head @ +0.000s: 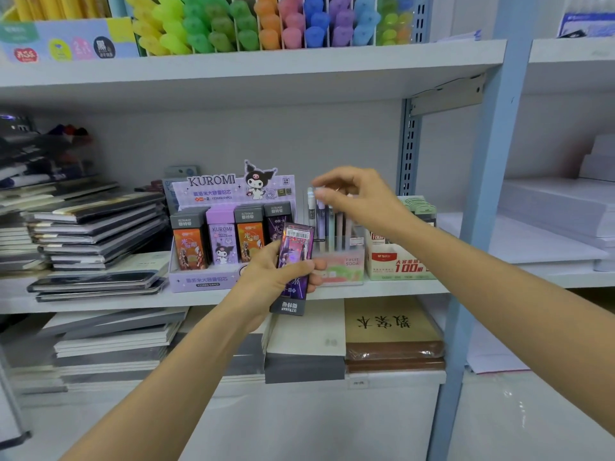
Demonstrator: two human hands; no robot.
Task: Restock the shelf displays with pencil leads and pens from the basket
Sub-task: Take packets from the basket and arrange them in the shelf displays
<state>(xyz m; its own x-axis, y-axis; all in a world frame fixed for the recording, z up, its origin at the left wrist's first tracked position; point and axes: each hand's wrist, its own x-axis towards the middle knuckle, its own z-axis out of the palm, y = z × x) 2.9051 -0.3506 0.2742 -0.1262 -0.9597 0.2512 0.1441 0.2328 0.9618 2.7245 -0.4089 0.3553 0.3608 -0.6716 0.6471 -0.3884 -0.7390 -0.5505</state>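
My left hand [278,276] grips a purple pencil lead box [294,261] upside down, just in front of the lilac Kuromi display box [203,281] on the middle shelf. That display holds several upright lead boxes [221,239] in orange, purple and dark colours. My right hand [357,197] hovers over the clear Fruit Soda pen holder [339,266], its fingertips pinching the top of a pastel pen [319,211] that stands among several pens.
A red-and-white lead carton [396,261] stands right of the pen holder. Stacked notebooks [96,227] fill the shelf's left side. Highlighters [266,21] line the shelf above; exercise books [392,331] lie below. A blue upright post [486,194] borders the bay at right.
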